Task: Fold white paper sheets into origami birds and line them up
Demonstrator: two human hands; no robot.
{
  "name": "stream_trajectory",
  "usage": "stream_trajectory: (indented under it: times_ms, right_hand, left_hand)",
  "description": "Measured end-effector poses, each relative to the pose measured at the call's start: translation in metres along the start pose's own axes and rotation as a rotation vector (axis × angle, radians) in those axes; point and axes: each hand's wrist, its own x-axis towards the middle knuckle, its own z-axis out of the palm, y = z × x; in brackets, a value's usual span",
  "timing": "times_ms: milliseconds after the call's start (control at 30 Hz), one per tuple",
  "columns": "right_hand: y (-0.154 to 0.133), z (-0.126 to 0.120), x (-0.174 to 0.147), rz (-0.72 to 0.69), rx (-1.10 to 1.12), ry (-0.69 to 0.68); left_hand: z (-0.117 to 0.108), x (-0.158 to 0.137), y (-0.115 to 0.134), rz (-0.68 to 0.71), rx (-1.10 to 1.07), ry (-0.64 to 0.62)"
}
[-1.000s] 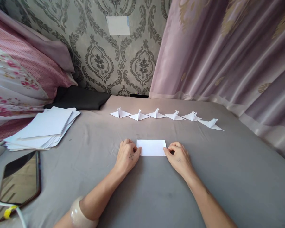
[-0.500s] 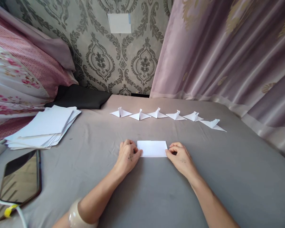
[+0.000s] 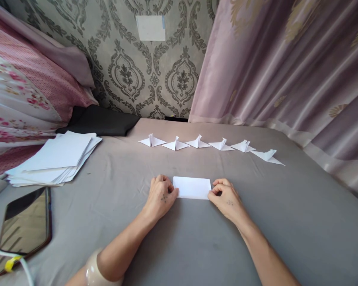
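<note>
A white folded sheet of paper (image 3: 192, 188), a wide rectangle, lies in front of me between both hands. My left hand (image 3: 163, 192) pinches its left end near the lower corner, thumb on the near side and fingers curled. At the lower right corner, my right hand (image 3: 225, 194) grips the paper between thumb and bent fingers. Beyond the hands stands a curved row of several folded white paper birds (image 3: 198, 142), wings spread to the sides.
A stack of white paper sheets (image 3: 56, 153) lies to the left on the grey cloth-covered surface (image 3: 191, 246). Nearer are a dark tablet-like device (image 3: 26, 222) and a white cable (image 3: 25, 268) with a yellow tag. A black folded cloth (image 3: 101, 121) rests at the back left.
The paper has shifted very slightly to the right and tilted a little, its right end now lower. Both hands keep their grip at nearly the same places.
</note>
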Motion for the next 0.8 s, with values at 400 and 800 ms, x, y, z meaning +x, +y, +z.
stream_trajectory:
  times_ms: [400,800]
  right_hand:
    - [-0.001,0.001,0.000,0.010,-0.044,0.010]
    - [-0.006,0.002,-0.015,-0.230,-0.287,0.167]
  left_hand:
    - [0.007,0.001,-0.007,0.063,0.083,0.041]
    - [0.012,-0.008,-0.003,0.224,0.563,0.049]
